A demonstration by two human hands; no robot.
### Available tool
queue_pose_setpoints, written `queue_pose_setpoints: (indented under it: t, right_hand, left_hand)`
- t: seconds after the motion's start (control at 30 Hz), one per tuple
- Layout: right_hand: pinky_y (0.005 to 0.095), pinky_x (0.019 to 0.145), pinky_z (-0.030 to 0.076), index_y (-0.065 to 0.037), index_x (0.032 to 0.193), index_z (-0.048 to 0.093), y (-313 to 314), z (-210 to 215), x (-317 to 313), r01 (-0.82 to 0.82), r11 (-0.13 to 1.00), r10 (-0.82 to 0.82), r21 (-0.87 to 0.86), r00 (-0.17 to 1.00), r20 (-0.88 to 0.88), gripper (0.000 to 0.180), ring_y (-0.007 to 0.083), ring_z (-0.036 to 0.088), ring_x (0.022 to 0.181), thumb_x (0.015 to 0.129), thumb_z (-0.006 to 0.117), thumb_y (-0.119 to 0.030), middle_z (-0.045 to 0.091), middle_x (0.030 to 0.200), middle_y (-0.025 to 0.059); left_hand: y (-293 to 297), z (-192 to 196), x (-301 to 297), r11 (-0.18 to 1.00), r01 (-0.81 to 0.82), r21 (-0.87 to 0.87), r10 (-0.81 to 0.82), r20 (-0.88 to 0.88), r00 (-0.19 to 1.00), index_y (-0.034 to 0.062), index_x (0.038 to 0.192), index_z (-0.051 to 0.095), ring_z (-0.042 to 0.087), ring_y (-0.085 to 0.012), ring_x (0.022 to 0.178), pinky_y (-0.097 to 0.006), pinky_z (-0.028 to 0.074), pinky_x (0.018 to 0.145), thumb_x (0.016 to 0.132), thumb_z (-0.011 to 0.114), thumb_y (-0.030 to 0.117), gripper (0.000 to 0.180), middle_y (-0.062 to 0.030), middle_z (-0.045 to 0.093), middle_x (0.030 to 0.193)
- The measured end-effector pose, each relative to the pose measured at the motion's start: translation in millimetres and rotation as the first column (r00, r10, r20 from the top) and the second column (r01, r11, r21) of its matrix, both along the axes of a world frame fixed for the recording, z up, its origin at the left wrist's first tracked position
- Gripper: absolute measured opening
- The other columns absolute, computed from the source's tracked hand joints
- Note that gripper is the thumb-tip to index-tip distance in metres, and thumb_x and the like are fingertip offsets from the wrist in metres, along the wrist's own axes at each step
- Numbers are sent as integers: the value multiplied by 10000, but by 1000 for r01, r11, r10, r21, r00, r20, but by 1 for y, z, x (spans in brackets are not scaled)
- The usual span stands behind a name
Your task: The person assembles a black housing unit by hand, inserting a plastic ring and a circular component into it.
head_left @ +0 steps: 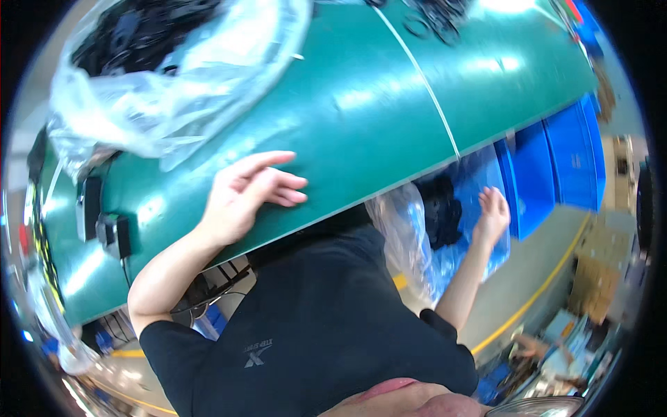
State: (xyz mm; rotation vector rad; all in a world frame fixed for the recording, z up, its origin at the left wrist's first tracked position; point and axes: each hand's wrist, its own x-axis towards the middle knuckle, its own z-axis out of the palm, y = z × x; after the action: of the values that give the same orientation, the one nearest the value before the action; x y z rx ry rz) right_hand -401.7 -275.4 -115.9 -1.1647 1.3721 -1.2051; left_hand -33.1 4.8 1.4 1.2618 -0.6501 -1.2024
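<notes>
My left hand (244,196) is over the green tabletop (347,139) near its front edge. Its fingers are loosely bent and apart, with nothing between them. Out to the right, my right hand (492,219) is above a blue bin lined with see-through plastic (410,229). Its fingers point away from me, partly stretched, and no object shows in them. Black items (441,212) lie inside the lining, beside that hand; blur hides what kind they are.
A large see-through bag (174,111) of black parts (132,38) lies at the far left. More black ring-shaped parts (441,19) are at the far edge. Two black power adapters (114,235) sit at left. Blue bins (573,156) stand off the table's right side. Cardboard boxes (597,278) are beyond.
</notes>
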Motion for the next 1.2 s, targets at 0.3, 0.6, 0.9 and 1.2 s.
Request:
queue_pose_setpoints:
  t: [0.3, 0.6, 0.9, 1.2]
  right_hand:
    - [244, 698, 447, 70, 847, 590, 30, 179, 187, -821, 367, 727, -437, 546, -415, 81, 154, 565, 744, 848, 546, 3, 606, 839, 98]
    - [334, 745, 495, -25, 963, 649, 46, 180, 473, -870, -128, 552, -475, 336, -763, 263, 267, 632, 830, 747, 659, -174, 660, 905, 131]
    - [413, 791, 485, -81, 998, 650, 42, 128, 578, -948, -105, 242, -301, 269, -932, 243, 337, 607, 875, 764, 617, -135, 639, 893, 178]
    - [344, 721, 494, -48, 998, 640, 47, 169, 507, -592, -65, 374, -803, 732, -570, 262, 293, 627, 784, 748, 561, -35, 645, 878, 158]
  left_hand:
    - [3, -3, -2, 994, 89, -58, -90, -20, 996, -45, 1124, 532, 634, -173, 863, -276, 521, 761, 913, 499, 104, 261, -132, 634, 934]
    - [1, -3, 4, 986, 126, -112, -118, 75, 990, -51, 1103, 548, 642, -148, 850, -254, 519, 750, 908, 495, 102, 254, -137, 644, 947]
    - [4, -6, 7, 973, 164, -161, -133, 189, 973, -60, 1066, 568, 655, -148, 824, -253, 525, 737, 898, 497, 106, 246, -132, 658, 914]
    - [0, -10, 9, 976, 143, -162, -152, -42, 988, -48, 1109, 539, 644, -155, 848, -258, 520, 746, 919, 489, 130, 265, -132, 643, 962]
